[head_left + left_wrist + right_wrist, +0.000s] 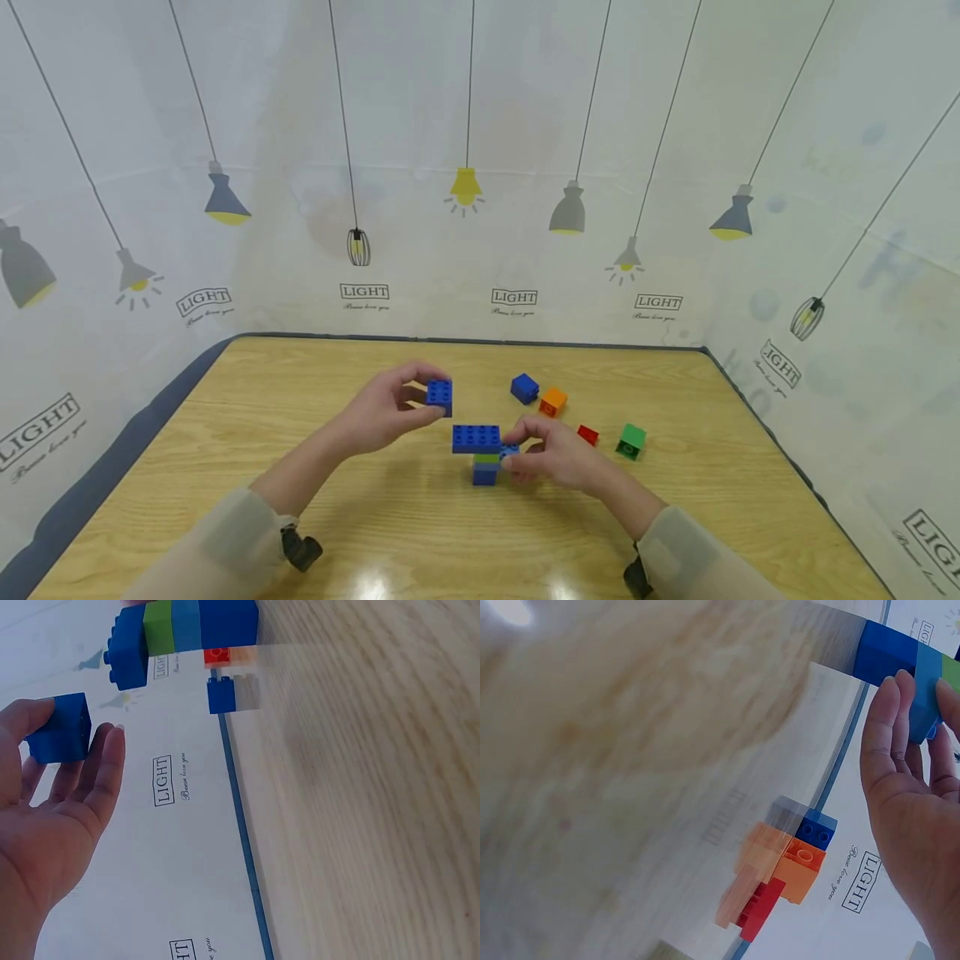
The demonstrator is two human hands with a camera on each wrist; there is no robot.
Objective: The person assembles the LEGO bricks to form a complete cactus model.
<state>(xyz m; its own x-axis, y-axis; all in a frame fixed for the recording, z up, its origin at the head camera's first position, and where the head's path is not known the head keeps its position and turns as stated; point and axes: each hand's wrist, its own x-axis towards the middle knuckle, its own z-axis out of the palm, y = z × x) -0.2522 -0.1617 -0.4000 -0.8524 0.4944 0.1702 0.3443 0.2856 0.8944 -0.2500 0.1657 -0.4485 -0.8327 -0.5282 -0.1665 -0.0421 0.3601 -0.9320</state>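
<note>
My left hand (pixel 384 408) pinches a dark blue brick (pixel 439 398) between thumb and fingers, studs facing up, raised off the table. Just right of it stands a small tower of bricks: a dark blue brick (pixel 484 478) at the bottom, then a light blue brick (pixel 928 682), a lime green brick (pixel 159 626) and a long dark blue brick (pixel 476 439) across the top. The light blue layer juts out to the right, and my right hand (pixel 558 454) grips that end with thumb and fingers. Between the held brick and the tower's top shows a narrow gap.
Behind and right of the tower on the wooden table (pixel 315 517) lie a loose blue brick (pixel 524 388), an orange brick (pixel 553 402), a red brick (pixel 588 435) and a green brick (pixel 632 442). A lamp-printed sheet (pixel 420 125) surrounds the table.
</note>
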